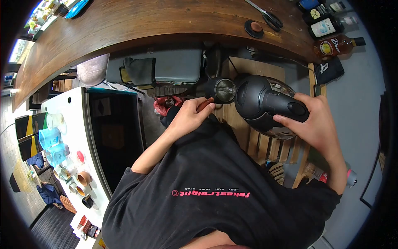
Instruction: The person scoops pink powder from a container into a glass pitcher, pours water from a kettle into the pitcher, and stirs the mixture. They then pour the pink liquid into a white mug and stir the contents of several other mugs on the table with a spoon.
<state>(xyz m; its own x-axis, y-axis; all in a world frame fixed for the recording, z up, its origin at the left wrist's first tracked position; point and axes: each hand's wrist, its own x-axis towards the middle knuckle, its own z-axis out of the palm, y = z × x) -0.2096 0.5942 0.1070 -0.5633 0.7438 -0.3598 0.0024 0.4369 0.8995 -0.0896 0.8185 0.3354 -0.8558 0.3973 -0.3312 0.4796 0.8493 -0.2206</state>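
The person's left grip (191, 116) is pinching the brown handle (204, 104) of a small black jug (210, 89), with the thumb and fingers pressing in from either side. The right grip (317, 120) is wrapping round the thick black handle (285, 106) of a kettle (253, 99), the thumb lying along the near side. The kettle is leaning toward the jug, its front edge sitting right at the jug's rim; whether the two are touching, I cannot tell. Something clear and shiny is showing inside the jug's mouth. Both things are being held in front of the black shirt (215, 166), above a wooden slatted rack (259, 68) and short of the brown worktop (174, 23). On that worktop, scissors (271, 20) are lying beside a black disc with a brown knob (253, 29), and several bottles (325, 27) are standing at the right end. Under its edge, a grey cloth (141, 71) is draping over a grey case (178, 62). To the person's left, blue cups (49, 137) and brown cups (84, 178) are resting on a white worktop (76, 108).
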